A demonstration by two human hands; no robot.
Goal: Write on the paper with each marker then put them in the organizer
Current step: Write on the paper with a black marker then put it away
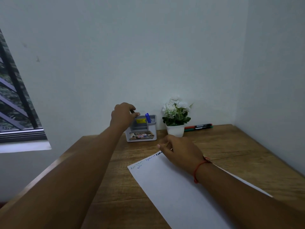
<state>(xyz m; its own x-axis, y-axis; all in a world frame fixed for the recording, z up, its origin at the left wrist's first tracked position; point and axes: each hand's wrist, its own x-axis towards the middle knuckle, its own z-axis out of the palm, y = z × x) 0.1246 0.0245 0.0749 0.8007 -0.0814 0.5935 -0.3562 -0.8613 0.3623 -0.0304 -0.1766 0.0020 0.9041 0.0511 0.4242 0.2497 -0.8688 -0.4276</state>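
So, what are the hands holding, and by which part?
The left hand grips a slim dark marker near one end, the rest hidden. The right hand holds nothing, resting on the white paper sheet.

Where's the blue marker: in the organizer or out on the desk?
In. The blue marker stands nearly upright in the organizer's right-hand slot, its top poking above the rim.

The left hand (123,115) reaches over the grey organizer's (142,129) left side, pinching a dark marker (132,111). A blue marker (148,117) stands upright inside. The right hand (179,152) rests, fingers loosely curled, on the far corner of the paper (173,187), which bears handwriting. A red marker (198,125) and a green marker (198,128) lie on the tabletop (231,154) behind a white flower pot (175,130).
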